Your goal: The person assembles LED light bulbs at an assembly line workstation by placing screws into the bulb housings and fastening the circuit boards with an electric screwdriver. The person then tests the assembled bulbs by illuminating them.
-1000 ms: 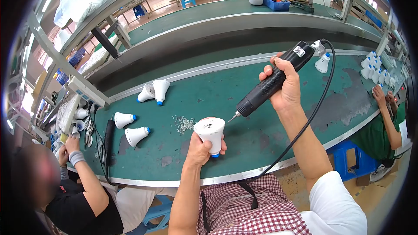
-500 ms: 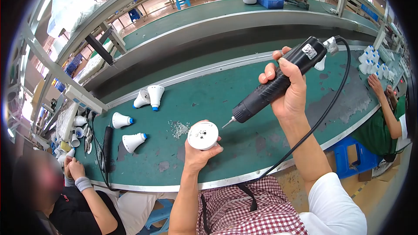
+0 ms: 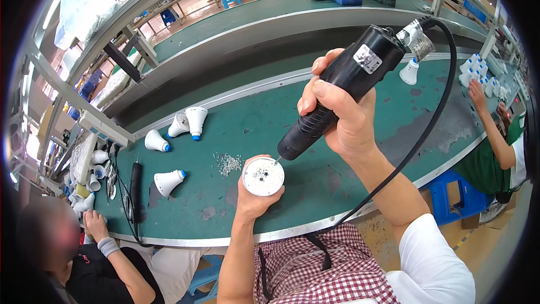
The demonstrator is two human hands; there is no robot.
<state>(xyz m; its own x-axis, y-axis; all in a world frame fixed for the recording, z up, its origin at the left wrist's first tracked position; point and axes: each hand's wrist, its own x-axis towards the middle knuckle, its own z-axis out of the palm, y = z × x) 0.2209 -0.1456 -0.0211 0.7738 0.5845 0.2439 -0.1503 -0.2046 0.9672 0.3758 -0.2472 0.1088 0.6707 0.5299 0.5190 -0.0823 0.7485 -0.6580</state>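
My left hand (image 3: 256, 204) is wrapped round a white LED bulb (image 3: 263, 177), its open face turned up and a circuit board with small dark parts showing. In my right hand (image 3: 351, 115) is a black electric screwdriver (image 3: 306, 135), gripped round its body and slanting down to the left. The screwdriver's thin bit meets the bulb's face near the upper right rim; whether a screw sits under it is too small to tell. A heap of tiny shiny pieces (image 3: 228, 164), apparently screws, lies on the green bench left of the bulb.
Several white bulbs with blue caps (image 3: 170, 182) lie on the left. Another screwdriver (image 3: 136, 191) rests near a co-worker's hand (image 3: 95, 225). A bulb (image 3: 409, 72) stands beyond my right hand. Bulbs (image 3: 475, 67) cluster far right by another person's hand (image 3: 477, 94). The screwdriver's cable (image 3: 419, 146) loops down.
My right hand has brought the screwdriver down and left, so its bit now reaches the bulb's face. One loose bulb on the left has turned and shifted away. The right co-worker's hand has risen.
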